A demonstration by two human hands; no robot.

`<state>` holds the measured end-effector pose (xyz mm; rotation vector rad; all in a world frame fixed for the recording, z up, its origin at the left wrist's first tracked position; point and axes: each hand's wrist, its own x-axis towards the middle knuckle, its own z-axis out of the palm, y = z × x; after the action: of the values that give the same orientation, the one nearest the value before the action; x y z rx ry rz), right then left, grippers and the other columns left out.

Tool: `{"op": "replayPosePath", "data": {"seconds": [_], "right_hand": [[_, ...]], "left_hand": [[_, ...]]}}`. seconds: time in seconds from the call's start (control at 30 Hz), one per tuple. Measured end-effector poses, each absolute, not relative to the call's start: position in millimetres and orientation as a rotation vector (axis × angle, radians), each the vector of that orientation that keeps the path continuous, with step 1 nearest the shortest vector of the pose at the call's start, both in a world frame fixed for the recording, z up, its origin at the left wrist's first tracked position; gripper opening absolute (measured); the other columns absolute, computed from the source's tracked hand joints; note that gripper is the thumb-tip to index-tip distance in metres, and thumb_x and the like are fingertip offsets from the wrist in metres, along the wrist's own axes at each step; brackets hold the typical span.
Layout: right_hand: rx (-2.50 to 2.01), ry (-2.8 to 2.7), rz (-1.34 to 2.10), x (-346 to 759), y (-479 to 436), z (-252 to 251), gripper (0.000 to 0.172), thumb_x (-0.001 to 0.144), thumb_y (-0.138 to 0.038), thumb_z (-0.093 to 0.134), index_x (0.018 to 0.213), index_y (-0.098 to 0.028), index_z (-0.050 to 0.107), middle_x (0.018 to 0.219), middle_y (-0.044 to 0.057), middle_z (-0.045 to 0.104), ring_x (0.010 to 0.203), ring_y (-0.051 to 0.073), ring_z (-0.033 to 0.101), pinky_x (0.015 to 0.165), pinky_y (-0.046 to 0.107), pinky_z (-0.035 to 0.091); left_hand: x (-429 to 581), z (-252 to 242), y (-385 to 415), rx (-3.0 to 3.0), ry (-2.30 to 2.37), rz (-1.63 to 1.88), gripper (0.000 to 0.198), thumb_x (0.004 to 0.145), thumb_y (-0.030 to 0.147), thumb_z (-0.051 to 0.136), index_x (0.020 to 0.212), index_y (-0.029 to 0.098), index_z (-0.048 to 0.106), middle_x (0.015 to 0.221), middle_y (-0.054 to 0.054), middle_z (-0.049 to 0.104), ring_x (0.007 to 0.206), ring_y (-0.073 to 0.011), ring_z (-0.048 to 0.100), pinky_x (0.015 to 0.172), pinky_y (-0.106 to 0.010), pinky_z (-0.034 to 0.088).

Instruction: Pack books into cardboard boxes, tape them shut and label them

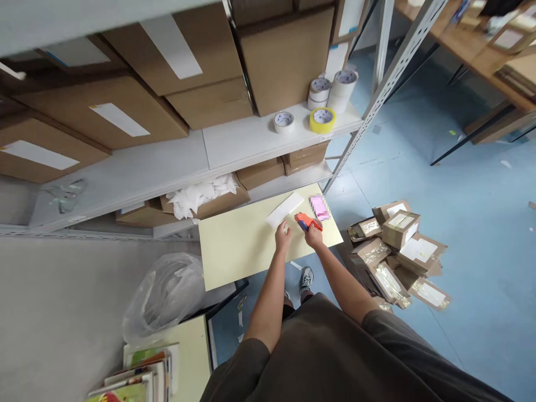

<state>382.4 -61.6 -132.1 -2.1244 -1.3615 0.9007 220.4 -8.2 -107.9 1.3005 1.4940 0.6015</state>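
Note:
My right hand [314, 237] is closed around an orange-red handheld tool [305, 221] with a blue part, over the pale yellow table [234, 245]. Its exact kind is too small to make out. Just to the left, my left hand [283, 239] hovers by the near side of a long white strip [285, 210], fingers partly bent and apart, apparently holding nothing. The strip lies slantwise on the tabletop. A pink item [319, 207], blurred by pixelation, rests near the table's right end, beyond the tool.
Behind the table stands a metal shelf [247, 142] with large cardboard boxes [288, 61], white tape rolls [284, 122] and a yellow tape roll [322, 119]. Taped small cartons [402, 251] are heaped on the floor at right. At left are a plastic bag [167, 290] and books [138, 374].

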Motion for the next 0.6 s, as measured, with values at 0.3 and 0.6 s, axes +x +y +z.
{"op": "replayPosePath", "data": {"seconds": [0.3,0.6], "right_hand": [[-1.713,-1.796,0.617,379.2,-24.8,20.8,0.053,0.087,-0.045,0.076,0.131,-0.02,0.06,0.151,0.021,0.062,0.123,0.04,0.067,0.1,0.049,0.055],[-1.579,-1.975,0.506,322.9,-24.3,91.4,0.053,0.087,-0.045,0.082,0.132,-0.022,0.063,0.153,0.019,0.063,0.128,0.04,0.067,0.104,0.049,0.055]], "left_hand": [[152.3,42.8,59.8,1.46,1.071,1.014,0.045,0.104,0.047,0.055,0.137,0.022,0.074,0.143,-0.012,0.071,0.133,-0.0287,0.066,0.113,-0.044,0.055],[59.1,129.5,58.5,1.722,0.907,0.924,0.032,0.094,0.05,0.073,0.1,0.02,0.084,0.108,-0.01,0.081,0.103,-0.028,0.074,0.098,-0.042,0.059]]}}
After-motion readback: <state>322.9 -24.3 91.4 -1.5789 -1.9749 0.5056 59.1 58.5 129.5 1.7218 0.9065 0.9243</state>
